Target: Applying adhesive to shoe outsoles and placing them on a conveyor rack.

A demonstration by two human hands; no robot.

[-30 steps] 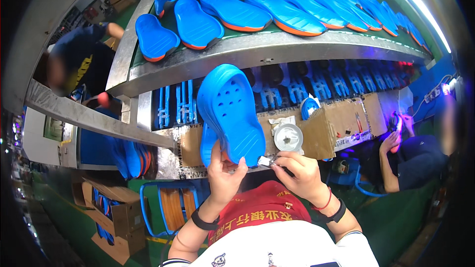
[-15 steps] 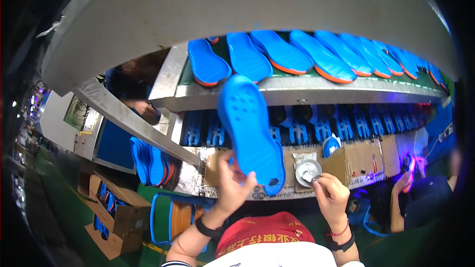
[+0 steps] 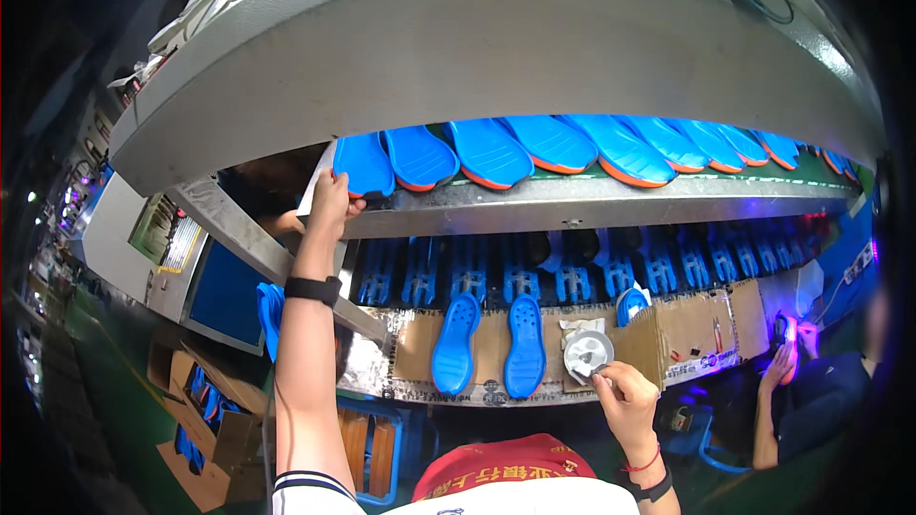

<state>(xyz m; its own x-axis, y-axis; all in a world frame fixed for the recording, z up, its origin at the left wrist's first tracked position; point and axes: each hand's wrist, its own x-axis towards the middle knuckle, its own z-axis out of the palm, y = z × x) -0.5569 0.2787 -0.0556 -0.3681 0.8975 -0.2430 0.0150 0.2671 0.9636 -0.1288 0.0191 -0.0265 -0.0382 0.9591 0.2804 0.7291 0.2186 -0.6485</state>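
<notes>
My left hand [image 3: 334,202] reaches up to the left end of a raised green belt. It grips the near end of a blue shoe sole [image 3: 364,165], thumb on top, fingers partly hidden below. Beside that sole, more blue soles [image 3: 489,154] with orange edges lie in a row. My right hand [image 3: 630,395] is closed in a pinch at the rim of a small grey-white bowl [image 3: 584,359]; what it pinches is too small to make out. Two blue soles with holes, one on the left [image 3: 455,345] and one on the right [image 3: 526,347], lie on cardboard [image 3: 496,332].
A wide metal hood [image 3: 496,48] overhangs the belt, with a slanted metal post [image 3: 234,234] at left. Another blue piece [image 3: 631,306] lies behind the bowl. An open carton [image 3: 234,443] stands lower left. At right, a co-worker's hands [image 3: 782,360] hold a sole.
My left hand has gone from holding a sole above the cardboard up to the belt's left end. Two soles now show on the cardboard. My right hand stays by the bowl.
</notes>
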